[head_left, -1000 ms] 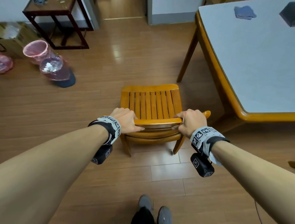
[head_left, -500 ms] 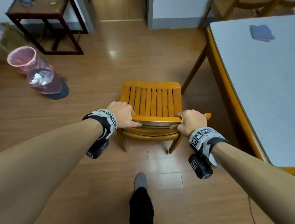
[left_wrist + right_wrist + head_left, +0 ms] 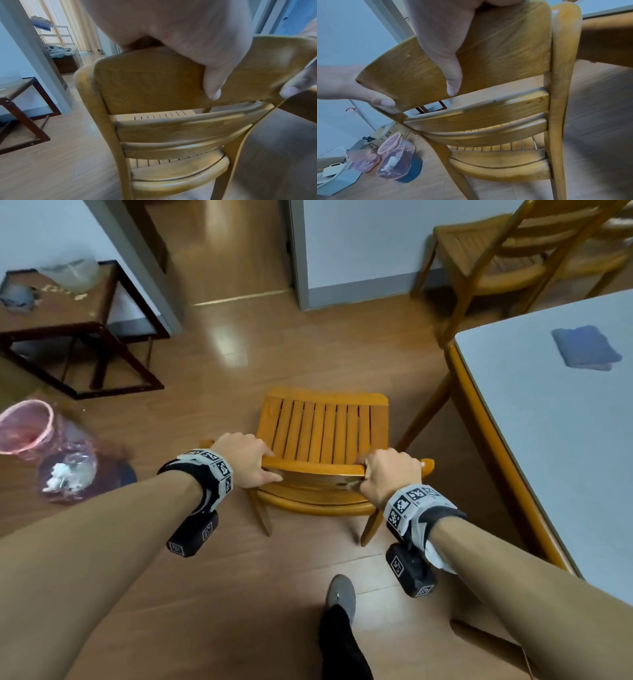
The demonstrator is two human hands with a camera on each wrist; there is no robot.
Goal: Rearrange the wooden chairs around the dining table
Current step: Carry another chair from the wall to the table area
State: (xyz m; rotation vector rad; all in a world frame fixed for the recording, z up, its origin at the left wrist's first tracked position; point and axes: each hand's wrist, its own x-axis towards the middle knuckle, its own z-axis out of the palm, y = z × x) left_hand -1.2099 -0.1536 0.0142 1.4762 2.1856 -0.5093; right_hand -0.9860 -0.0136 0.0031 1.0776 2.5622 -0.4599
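A wooden chair point(image 3: 325, 433) with a slatted seat stands on the floor in front of me, left of the dining table point(image 3: 548, 419), whose top is grey with a wooden rim. My left hand point(image 3: 245, 463) grips the left end of the chair's top back rail point(image 3: 154, 78), thumb down the rear face. My right hand point(image 3: 388, 475) grips the right end of the same rail point(image 3: 496, 54), thumb on its back. A second wooden chair point(image 3: 513, 251) stands at the table's far end near the wall.
A dark side table point(image 3: 68, 326) stands at the back left. Pink-bagged bins point(image 3: 44, 450) sit on the floor to the left. A doorway point(image 3: 233, 248) opens straight ahead. A blue cloth point(image 3: 585, 347) lies on the dining table. My foot point(image 3: 339, 594) is behind the chair.
I have walked forward with the chair held by its back rail. The chair has moved along the table's left side toward its far corner, and the second chair came into view.
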